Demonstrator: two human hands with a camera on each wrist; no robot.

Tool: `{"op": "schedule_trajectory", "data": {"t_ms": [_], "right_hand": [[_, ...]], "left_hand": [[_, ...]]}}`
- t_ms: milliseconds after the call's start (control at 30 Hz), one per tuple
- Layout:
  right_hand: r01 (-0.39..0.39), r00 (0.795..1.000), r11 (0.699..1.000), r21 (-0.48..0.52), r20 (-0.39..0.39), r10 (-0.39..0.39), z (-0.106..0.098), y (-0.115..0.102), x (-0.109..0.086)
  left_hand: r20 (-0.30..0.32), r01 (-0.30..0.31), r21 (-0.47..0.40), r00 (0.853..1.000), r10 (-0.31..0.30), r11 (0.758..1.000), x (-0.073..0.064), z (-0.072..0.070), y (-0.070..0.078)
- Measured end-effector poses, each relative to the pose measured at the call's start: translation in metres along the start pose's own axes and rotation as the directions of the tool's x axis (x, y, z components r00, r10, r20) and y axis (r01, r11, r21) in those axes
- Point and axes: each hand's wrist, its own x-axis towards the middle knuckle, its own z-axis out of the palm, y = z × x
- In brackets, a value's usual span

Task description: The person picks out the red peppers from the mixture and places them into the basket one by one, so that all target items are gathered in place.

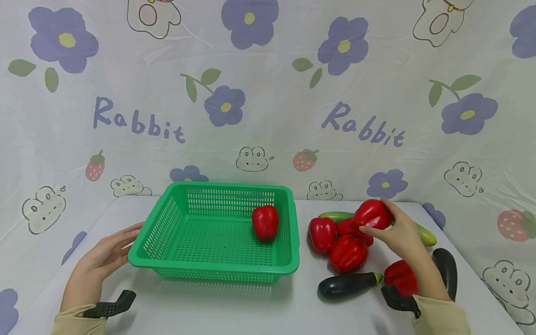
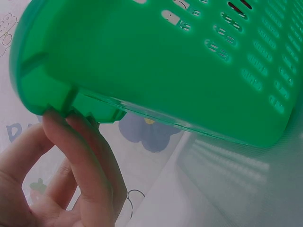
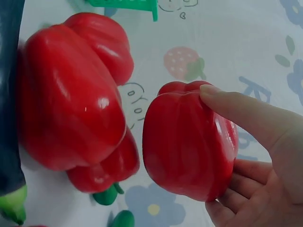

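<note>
In the head view my right hand [image 1: 401, 232] grips a red bell pepper [image 1: 372, 214] over a cluster of others. The right wrist view shows the thumb across the top of that pepper [image 3: 187, 142] and the fingers on its far side. My left hand [image 1: 104, 257] is at the left end of a green plastic basket [image 1: 178, 262], its loosely bent fingers [image 2: 80, 151] touching the rim in the left wrist view. Inside the basket, toward its right end, lies one red bell pepper [image 1: 265, 222].
Right of the basket lie red bell peppers [image 1: 322, 235], a dark eggplant [image 1: 347, 286] and a long green vegetable [image 1: 426, 236]. Another eggplant [image 1: 446, 269] and a pepper [image 1: 400, 277] are by my right forearm. A printed cloth [image 1: 267, 133] hangs behind the white table [image 1: 202, 317].
</note>
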Motion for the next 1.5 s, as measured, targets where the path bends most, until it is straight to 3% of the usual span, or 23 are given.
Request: {"op": "schedule_trajectory", "data": {"t_ms": [733, 1200, 1500], "right_hand": [[0.084, 0.996, 0.994, 0.066, 0.002, -0.084, 0.020, -0.040, 0.015], [0.204, 0.979, 0.969, 0.137, -0.021, -0.203, 0.040, -0.065, 0.023], [0.221, 0.975, 0.963, 0.151, -0.005, -0.223, 0.048, -0.084, 0.027]], "left_hand": [[-0.004, -0.001, 0.002, 1.000, 0.001, 1.000, 0.000, 0.000, 0.002], [-0.004, -0.002, 0.012, 1.000, 0.002, 1.000, 0.000, -0.001, 0.001], [-0.012, 0.001, 0.017, 1.000, 0.000, 1.000, 0.001, -0.002, 0.001]]}}
